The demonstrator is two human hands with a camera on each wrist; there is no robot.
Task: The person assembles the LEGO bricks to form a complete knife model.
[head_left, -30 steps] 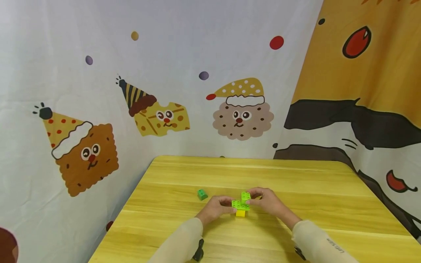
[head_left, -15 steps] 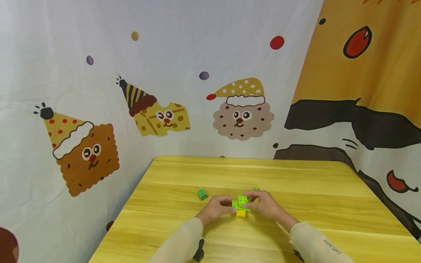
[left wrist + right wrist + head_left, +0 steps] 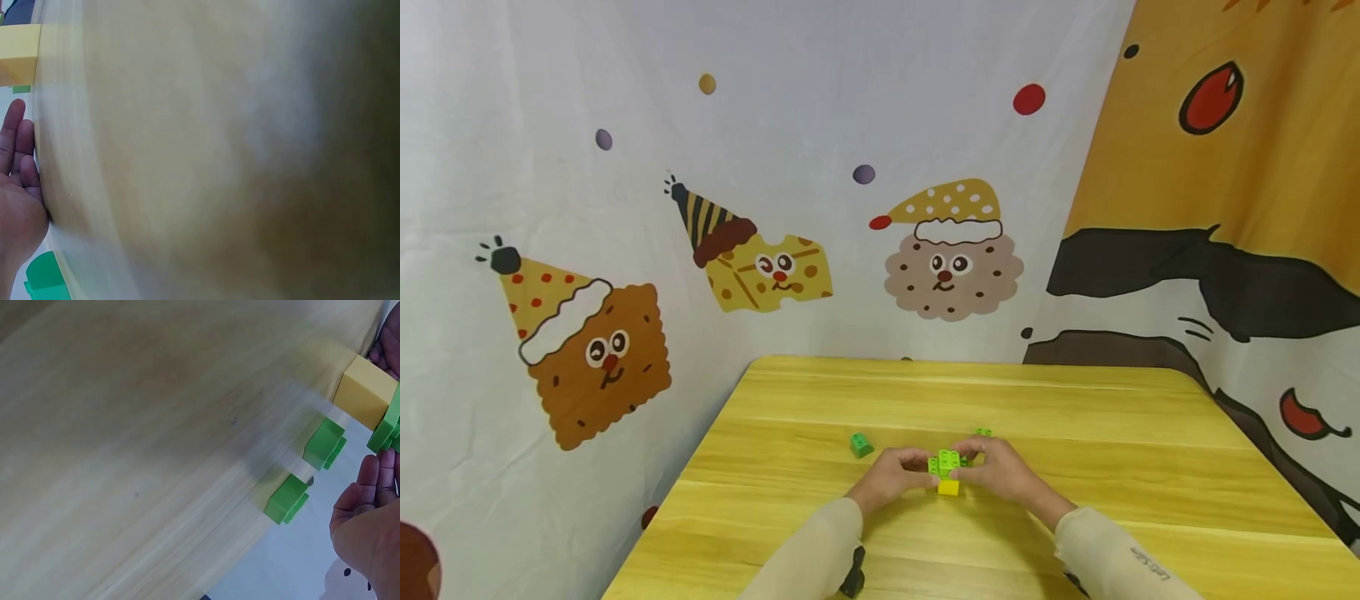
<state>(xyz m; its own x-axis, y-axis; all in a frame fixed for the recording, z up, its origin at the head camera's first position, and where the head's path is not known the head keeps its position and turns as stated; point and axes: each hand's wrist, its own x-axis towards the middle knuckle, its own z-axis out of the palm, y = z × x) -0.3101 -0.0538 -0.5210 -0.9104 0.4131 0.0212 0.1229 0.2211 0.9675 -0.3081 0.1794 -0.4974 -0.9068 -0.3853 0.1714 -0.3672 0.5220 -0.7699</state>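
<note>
Shifted leftward and nearer to the person, with right hand (image 3: 997, 468), since a second ago: light green block (image 3: 949, 460)

Was over right rear of green plate (image 3: 933, 466); now over its middle. Also come into view behind right hand since then: second green block (image 3: 983, 432). Kept at left end of plate throughout: left hand (image 3: 891, 478).

With right hand, pinching light green block between thumb and index finger, from its right side. In right wrist view, see other fingers bent, side by side, near plate edge; cannot tell if touching it. With left hand, pinching left end of plate between thumb and index finger; in left wrist view, see other fingers stretched out, close beside one another. Cannot tell if light green block fully seated on studs.

Can see yellow block (image 3: 948, 487) directly under plate, upright on wooden table (image 3: 850, 400), between both hands. In right wrist view, can see another green block (image 3: 324, 444) near yellow block, with second green block just beyond, apart from it. Note dark green block (image 3: 861, 446), one side rounded, on table beyond left hand, well apart from stack.

Note printed cloth (image 3: 820, 125) behind table: cartoon biscuits and cheese in party hats. Also beige sleeves (image 3: 816, 542), black strap (image 3: 853, 573) at left wrist.
</note>
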